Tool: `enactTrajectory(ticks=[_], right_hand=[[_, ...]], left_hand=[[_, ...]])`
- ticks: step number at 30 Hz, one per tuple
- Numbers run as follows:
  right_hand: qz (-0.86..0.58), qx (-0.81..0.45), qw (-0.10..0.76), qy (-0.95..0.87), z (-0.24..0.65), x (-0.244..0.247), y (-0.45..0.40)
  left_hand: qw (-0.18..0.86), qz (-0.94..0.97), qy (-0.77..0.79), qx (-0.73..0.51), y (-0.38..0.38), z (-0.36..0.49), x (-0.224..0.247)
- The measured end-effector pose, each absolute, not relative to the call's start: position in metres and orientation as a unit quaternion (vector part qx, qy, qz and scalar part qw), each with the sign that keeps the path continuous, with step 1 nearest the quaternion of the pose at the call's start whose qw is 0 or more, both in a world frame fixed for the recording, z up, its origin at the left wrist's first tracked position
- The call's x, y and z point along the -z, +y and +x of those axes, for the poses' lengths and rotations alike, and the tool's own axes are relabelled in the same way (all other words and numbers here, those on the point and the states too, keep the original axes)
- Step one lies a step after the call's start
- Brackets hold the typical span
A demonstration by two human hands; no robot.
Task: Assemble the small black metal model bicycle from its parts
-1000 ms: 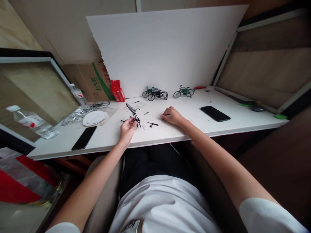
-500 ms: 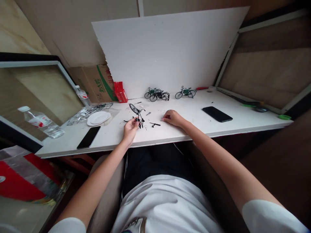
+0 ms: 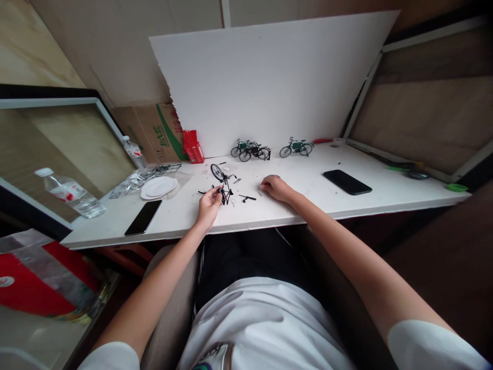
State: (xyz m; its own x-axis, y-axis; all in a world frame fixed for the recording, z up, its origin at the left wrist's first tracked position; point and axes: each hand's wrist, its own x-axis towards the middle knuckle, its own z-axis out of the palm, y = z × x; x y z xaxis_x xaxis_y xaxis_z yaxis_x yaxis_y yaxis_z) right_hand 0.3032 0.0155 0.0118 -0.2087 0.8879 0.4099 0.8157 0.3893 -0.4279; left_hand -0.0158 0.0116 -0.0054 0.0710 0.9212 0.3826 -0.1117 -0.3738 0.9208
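Note:
A partly built miniature bicycle is gripped in my left hand, its one visible wheel tipped up toward the back. My right hand rests on the table to the right, fingers pinched together; a tiny sliver shows at their tips, too small to name. Between the hands lie small black bicycle parts. Another dark curved part pokes out left of my left hand. Three finished model bicycles stand at the back, among them a green one and a black one.
A black phone lies at right, another phone at left. White plates, plastic wrapping, water bottles and a red box stand along the left. A white board rises behind the white table.
The whole view has shifted slightly. My left hand still holds the miniature bicycle, and my right hand stays in nearly the same spot, with a tiny sliver now showing at its fingertips.

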Motion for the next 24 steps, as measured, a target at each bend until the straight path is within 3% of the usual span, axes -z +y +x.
enactTrajectory(ticks=[24], right_hand=[[-0.529, -0.037, 0.297, -0.794, 0.3027, -0.012, 0.0158]], left_hand=[[0.446, 0.58, 0.344, -0.588, 0.0086, -0.0152, 0.0044]])
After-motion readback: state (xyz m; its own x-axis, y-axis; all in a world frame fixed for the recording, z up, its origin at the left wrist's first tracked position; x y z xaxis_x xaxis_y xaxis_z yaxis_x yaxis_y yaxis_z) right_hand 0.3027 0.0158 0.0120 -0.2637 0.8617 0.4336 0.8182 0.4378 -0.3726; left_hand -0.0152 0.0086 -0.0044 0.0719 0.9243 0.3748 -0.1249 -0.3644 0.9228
